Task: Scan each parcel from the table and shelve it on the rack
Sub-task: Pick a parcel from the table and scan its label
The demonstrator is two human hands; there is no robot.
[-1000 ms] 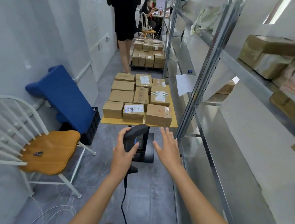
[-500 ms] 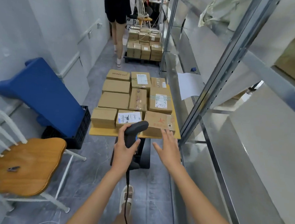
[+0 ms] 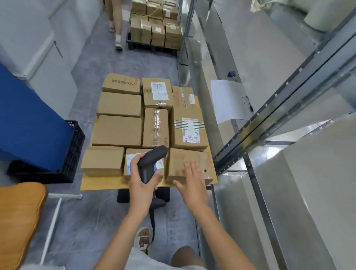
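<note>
Scanner (image 3: 150, 163) gripped in my left hand (image 3: 143, 186) over the labelled parcel (image 3: 131, 163), my right hand (image 3: 192, 183) spread flat above the near-right parcel (image 3: 184, 161); I should seize it squarely before scanning.

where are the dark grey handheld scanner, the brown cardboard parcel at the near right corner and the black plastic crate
dark grey handheld scanner (image 3: 154, 155), head view, on its head
brown cardboard parcel at the near right corner (image 3: 177, 162), head view, on its top face
black plastic crate (image 3: 73, 148), head view, on its side wall
</note>
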